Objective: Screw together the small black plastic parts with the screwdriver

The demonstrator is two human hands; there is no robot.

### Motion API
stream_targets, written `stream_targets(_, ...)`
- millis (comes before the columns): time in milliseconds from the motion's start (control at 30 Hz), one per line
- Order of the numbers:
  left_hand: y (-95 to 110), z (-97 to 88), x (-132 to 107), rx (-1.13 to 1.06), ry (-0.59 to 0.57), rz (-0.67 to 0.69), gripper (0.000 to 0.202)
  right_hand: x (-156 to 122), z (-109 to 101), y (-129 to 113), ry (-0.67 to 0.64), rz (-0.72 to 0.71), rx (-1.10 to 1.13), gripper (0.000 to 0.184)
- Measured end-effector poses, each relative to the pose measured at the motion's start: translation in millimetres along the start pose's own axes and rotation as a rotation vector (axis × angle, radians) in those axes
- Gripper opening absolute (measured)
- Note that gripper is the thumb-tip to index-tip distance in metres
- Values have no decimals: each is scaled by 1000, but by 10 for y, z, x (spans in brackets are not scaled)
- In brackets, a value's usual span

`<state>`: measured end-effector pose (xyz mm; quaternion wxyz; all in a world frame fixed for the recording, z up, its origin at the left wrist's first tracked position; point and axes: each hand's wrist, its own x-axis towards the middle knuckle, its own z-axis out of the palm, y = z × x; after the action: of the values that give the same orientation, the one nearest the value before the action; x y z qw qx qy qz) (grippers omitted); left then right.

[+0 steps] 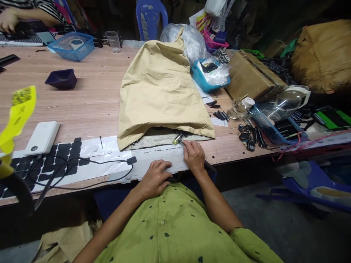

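A beige cloth bag [161,87] lies on the table with its opening towards me, and dark items show partly inside. My right hand [194,157] is at the bag's mouth, its fingers closed on a small metal tool [178,138] that has a shiny cylindrical head and a yellow-green end. At the table's front edge, my left hand [156,177] is curled, thumb and fingers close together by a dark thing [172,180]; what it grips is mostly hidden. A pale board [153,159] lies beneath and between the hands.
Left of me are a white power bank [42,138], a black cable [94,160] and dark-squared sheets. Farther back stand a purple tray [61,79] and a blue basket [72,46]. Another person's hand [8,22] is at far left. A blue crate [276,126] and cardboard box [252,75] stand right.
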<state>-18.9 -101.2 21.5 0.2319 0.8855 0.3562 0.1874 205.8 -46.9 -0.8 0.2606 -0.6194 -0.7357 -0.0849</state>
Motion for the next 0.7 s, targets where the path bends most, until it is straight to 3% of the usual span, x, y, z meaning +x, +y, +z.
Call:
stream_targets(167, 101, 75, -60, 115, 34, 10, 15, -3, -10, -5, 24, -25, -41, 27)
stream_targets(367, 11, -36, 57, -51, 144, -105, 11, -9, -11, -7, 24, -30, -47, 26)
stream_targets(433, -96, -171, 135, -39, 220, -271, 18, -10, -9, -9, 24, -27, -43, 27)
stream_targets(533, -269, -441, 231, 162, 288, -637, 24, -8, -9, -16, 31, -28, -36, 27)
stream_targets(600, -350, -613, 260, 316, 272, -839, 27, -7, -9, -20, 34, -32, -32, 27)
stream_targets(700, -395, -777, 261, 432, 183, -1019, 31, -7, -9, -25, 34, -38, -24, 27)
